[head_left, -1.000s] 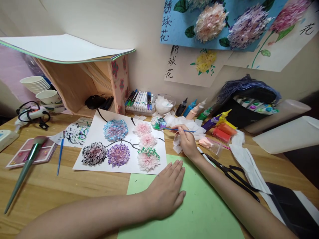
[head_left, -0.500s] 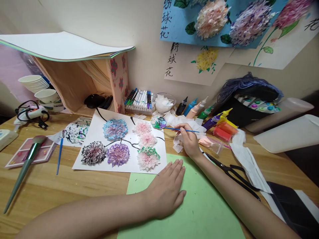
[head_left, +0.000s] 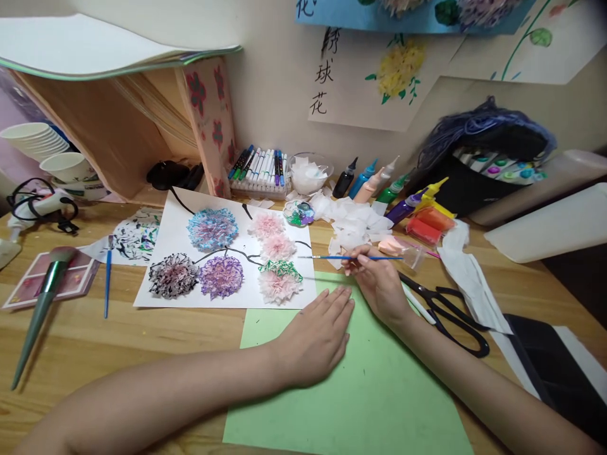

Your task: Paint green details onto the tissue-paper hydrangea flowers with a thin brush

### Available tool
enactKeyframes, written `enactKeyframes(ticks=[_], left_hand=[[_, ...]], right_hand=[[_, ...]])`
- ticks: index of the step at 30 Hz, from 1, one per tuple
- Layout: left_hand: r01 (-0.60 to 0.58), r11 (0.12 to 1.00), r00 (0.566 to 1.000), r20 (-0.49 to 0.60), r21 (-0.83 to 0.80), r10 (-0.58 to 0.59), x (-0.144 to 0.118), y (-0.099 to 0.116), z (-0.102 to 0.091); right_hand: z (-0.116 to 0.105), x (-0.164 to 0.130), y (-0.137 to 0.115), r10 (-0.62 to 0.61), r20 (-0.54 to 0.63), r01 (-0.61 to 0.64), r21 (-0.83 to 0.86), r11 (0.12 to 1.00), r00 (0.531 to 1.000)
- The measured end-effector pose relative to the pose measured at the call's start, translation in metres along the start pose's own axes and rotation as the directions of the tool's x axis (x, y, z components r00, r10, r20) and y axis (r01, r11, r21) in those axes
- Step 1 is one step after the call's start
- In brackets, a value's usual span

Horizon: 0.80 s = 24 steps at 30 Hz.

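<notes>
A thin blue paintbrush (head_left: 332,257) is pinched in my right hand (head_left: 382,284), its tip pointing left over the right edge of the white paper (head_left: 190,300). Beside that tip is a pink paper flower (head_left: 281,287) with green-painted petals on its upper part. Blue (head_left: 213,229), black-edged (head_left: 173,276) and purple (head_left: 220,277) paper flowers sit on the same sheet, joined by dark painted branches. Fingers stretched out, my left hand (head_left: 315,338) lies flat on the green paper (head_left: 351,404), near the white sheet's lower right corner. The small paint palette (head_left: 298,213) holds green and purple paint.
Paint bottles (head_left: 367,180), a marker box (head_left: 260,170) and a bowl of paper scraps (head_left: 309,174) stand along the wall. Scissors (head_left: 450,309) lie right of my right forearm. A large makeup brush (head_left: 45,309) and another blue paintbrush (head_left: 108,278) lie at left.
My right hand has brought the paintbrush from the paint palette down toward the green-edged flower. My left hand stays flat on the green paper. The camera view has tilted downward.
</notes>
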<state>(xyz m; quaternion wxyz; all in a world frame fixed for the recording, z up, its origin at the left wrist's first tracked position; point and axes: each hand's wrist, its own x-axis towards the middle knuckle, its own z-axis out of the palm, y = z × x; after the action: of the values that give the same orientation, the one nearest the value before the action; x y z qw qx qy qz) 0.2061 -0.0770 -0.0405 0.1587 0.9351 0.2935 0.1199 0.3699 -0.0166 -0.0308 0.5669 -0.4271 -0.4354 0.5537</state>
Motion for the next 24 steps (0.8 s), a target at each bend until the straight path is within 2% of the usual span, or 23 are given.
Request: enactKeyframes(ticks=[4, 9, 15, 24], left_hand=[[0.016, 1.0, 1.0, 0.01, -0.022, -0.016, 0.001, 0.0007, -0.0006], [0.018, 0.999, 0.999, 0.032, -0.036, -0.017, 0.0022, 0.0004, -0.0026], [0.01, 1.0, 0.999, 0.038, -0.027, -0.009, 0.0032, 0.0001, -0.0023], [0.012, 0.999, 0.999, 0.043, -0.03, -0.011, 0.0042, 0.0003, -0.003]], right_hand=[[-0.0064, -0.0124, 0.0038, -0.005, 0.018, 0.005, -0.018, 1.0, 1.0], [-0.0067, -0.0114, 0.0041, 0.03, 0.087, -0.022, -0.096, 0.995, 0.996], [-0.0101, -0.0122, 0.0071, 0.032, 0.11, -0.009, -0.207, 0.978, 0.993], [-0.0109, -0.0122, 0.0075, 0.01, 0.122, 0.014, -0.192, 0.981, 0.992]])
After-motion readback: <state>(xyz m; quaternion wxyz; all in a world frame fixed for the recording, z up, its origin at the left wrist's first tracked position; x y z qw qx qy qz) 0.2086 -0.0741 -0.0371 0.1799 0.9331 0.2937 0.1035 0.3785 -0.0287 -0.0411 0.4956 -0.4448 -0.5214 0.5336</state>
